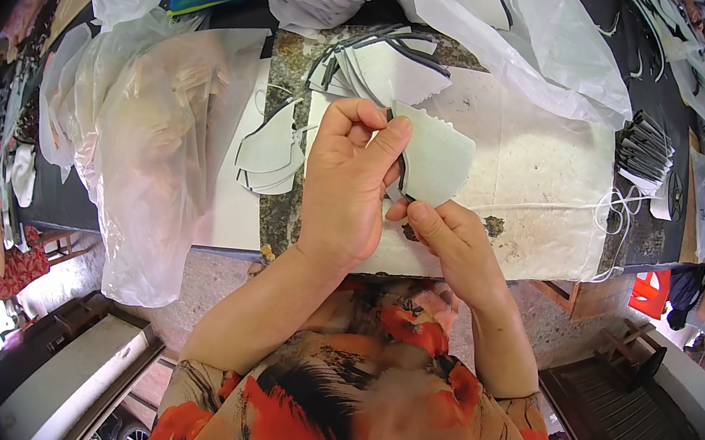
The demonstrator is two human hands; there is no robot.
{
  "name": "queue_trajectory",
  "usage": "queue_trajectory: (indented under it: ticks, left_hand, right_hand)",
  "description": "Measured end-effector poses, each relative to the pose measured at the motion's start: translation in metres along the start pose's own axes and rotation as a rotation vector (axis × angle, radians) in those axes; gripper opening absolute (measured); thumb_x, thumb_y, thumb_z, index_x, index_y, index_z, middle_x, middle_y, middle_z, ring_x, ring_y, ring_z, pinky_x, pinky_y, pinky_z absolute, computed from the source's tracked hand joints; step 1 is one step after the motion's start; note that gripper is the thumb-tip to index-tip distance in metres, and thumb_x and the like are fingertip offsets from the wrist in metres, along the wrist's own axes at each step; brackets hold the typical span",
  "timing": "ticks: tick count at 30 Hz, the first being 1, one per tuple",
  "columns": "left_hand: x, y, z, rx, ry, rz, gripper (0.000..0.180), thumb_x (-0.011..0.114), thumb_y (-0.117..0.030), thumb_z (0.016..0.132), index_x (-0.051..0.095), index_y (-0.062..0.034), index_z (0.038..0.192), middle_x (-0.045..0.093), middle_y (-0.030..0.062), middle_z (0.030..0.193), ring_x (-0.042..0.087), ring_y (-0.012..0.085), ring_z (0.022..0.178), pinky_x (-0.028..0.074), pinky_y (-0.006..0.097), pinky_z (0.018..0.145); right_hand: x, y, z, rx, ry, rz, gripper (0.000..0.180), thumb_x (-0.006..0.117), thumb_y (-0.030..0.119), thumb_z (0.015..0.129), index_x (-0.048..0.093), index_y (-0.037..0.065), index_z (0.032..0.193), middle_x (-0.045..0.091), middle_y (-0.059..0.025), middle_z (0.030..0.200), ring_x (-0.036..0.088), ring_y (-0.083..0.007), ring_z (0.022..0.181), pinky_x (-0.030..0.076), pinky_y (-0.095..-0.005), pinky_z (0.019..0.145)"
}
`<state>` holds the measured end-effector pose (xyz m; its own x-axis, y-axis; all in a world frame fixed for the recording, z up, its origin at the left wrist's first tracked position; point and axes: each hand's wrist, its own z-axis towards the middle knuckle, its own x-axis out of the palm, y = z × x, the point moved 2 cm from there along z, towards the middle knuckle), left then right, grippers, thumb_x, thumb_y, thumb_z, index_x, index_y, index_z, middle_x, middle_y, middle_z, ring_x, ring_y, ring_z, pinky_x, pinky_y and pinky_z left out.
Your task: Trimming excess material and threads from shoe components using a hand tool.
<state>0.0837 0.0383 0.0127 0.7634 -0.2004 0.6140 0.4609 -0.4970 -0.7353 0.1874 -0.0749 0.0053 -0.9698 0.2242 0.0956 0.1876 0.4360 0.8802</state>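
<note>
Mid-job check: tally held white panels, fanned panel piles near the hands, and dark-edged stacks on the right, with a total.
Held white panel, in left hand and right hand: 1
Fanned piles, upper pile and left pile: 2
Dark-edged stack: 1
Total: 4, counting each pile or stack as one

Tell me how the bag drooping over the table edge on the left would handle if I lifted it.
The bag would probably flop: it's thin, creased and droops off the table. It may feel slippery, given its shine. The peach-coloured pieces showing through would likely add weight and could shift inside.
</note>
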Motion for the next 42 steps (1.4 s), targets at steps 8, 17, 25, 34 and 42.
queue_trajectory:
  ticks: [8,17,25,34,42]
  left_hand:
    - [0.004,-0.001,0.0,-0.011,0.004,0.007,0.018,0.065,-0.003,0.1,0.049,-0.0109,0.104,0.058,-0.0016,0.095,0.049,0.0027,0.077,0.038,0.02,0.064]
    - [0.001,0.002,0.002,-0.019,0.034,-0.018,0.019,0.068,-0.004,0.099,0.052,-0.0127,0.104,0.06,-0.0022,0.098,0.054,0.0041,0.08,0.042,0.02,0.065]
    - [-0.002,0.005,0.001,-0.067,-0.028,0.03,0.019,0.066,-0.004,0.099,0.049,-0.0113,0.103,0.058,-0.0028,0.091,0.048,0.0026,0.074,0.037,0.02,0.062]
    - [0.001,0.0,0.003,-0.047,-0.04,0.028,0.019,0.067,-0.003,0.098,0.05,-0.0103,0.104,0.058,-0.002,0.09,0.048,0.0036,0.072,0.038,0.02,0.061]
    - [-0.001,-0.012,0.002,-0.064,0.015,0.151,0.024,0.065,-0.005,0.099,0.053,-0.0078,0.12,0.058,-0.0003,0.105,0.051,0.0035,0.08,0.04,0.02,0.064]
  right_hand:
    - [-0.003,0.003,0.0,0.05,0.014,-0.02,0.034,0.058,0.033,0.106,0.073,0.002,0.11,0.069,-0.005,0.1,0.059,-0.012,0.095,0.048,-0.0289,0.087]
    - [-0.005,-0.004,0.001,0.024,-0.014,-0.023,0.033,0.06,0.033,0.105,0.073,0.002,0.104,0.068,-0.0036,0.096,0.059,-0.0112,0.092,0.048,-0.0285,0.084]
    - [-0.016,0.005,-0.001,0.03,0.08,-0.186,0.032,0.06,0.031,0.105,0.072,0.001,0.103,0.069,-0.0042,0.096,0.059,-0.0118,0.091,0.048,-0.0289,0.084]
    - [-0.014,0.006,-0.005,-0.03,0.149,-0.198,0.028,0.064,0.024,0.101,0.069,-0.001,0.113,0.069,-0.0011,0.094,0.06,-0.0101,0.091,0.048,-0.0274,0.083]
    - [-0.023,0.02,-0.005,0.03,-0.137,0.095,0.026,0.075,0.023,0.093,0.069,0.002,0.108,0.05,0.0082,0.074,0.041,-0.0021,0.069,0.035,-0.0223,0.061]
